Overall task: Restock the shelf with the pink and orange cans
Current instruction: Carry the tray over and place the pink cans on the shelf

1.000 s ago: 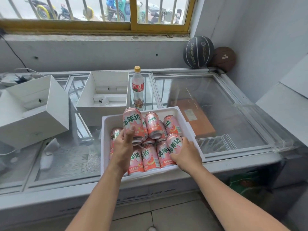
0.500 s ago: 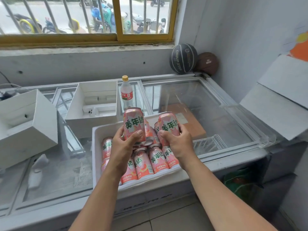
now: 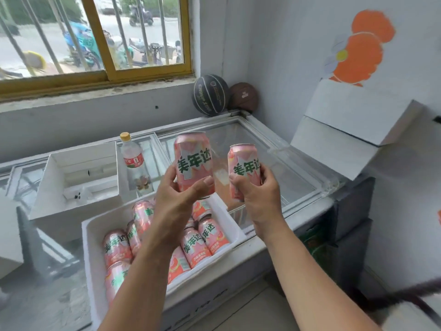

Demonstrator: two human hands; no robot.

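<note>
Gripping first pink can (image 3: 193, 161) in left hand (image 3: 176, 199), second can (image 3: 243, 168) in right hand (image 3: 257, 197). Roughly eight boxed cans (image 3: 194, 247) at seven o'clock.

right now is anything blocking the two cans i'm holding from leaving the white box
Nothing visible does. The left hand holds the left can, the right hand the right can, both clear above the white box. No shelf is in view.

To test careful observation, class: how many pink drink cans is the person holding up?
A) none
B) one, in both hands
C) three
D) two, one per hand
D: the left hand grips one pink metal drink can, the right hand a second pink can, both above the white foam box.
</note>
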